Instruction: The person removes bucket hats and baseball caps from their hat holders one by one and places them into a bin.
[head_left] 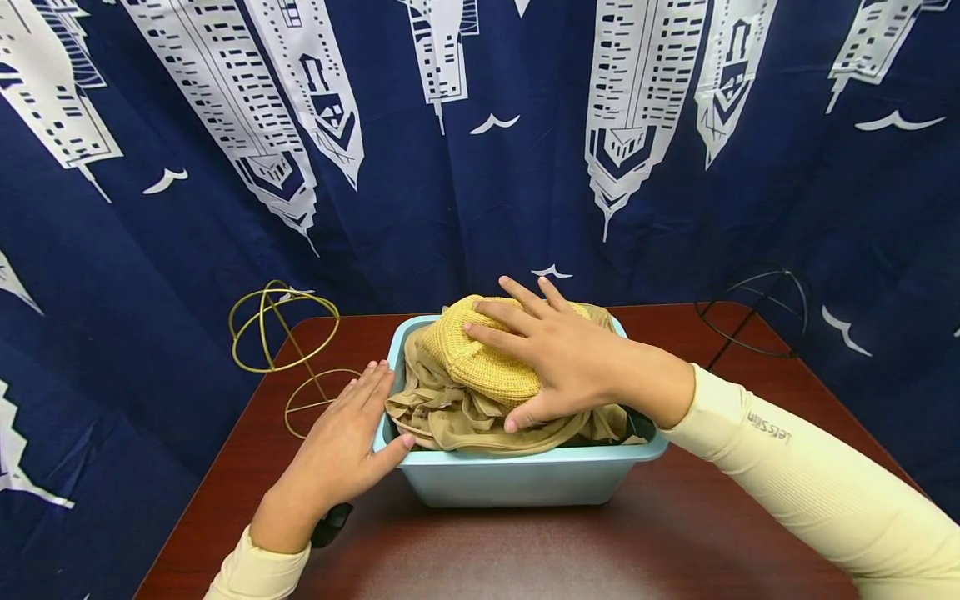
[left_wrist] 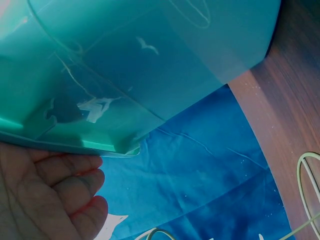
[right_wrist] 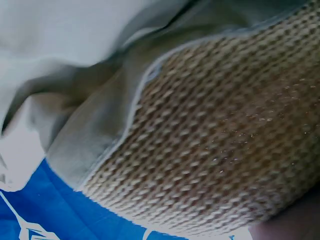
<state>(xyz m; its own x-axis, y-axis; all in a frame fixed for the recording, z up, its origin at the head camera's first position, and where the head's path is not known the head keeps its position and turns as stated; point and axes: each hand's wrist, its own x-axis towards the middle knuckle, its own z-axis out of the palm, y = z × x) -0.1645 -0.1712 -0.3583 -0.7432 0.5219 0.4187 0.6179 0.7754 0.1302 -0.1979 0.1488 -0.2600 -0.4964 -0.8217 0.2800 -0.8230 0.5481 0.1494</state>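
Observation:
A light blue plastic basin [head_left: 517,481] stands on the table, filled with khaki cloth [head_left: 480,429]. On top of the cloth lies a rounded yellow knitted piece that looks like a hat [head_left: 483,367]; its coarse weave [right_wrist: 210,135] fills much of the right wrist view, bordered by smooth fabric. My right hand [head_left: 551,354] rests on it from above with fingers spread. At the basin's left rim, my left hand [head_left: 341,446] lies with fingers extended and thumb over the edge. From below, the left wrist view shows that hand's fingers [left_wrist: 75,187] against the rim.
A gold wire stand [head_left: 300,362] is left of the basin, close to my left hand. Behind my right forearm is a black wire stand [head_left: 750,317]. A dark blue curtain [head_left: 480,208] with white buildings hangs behind the reddish-brown table [head_left: 525,550].

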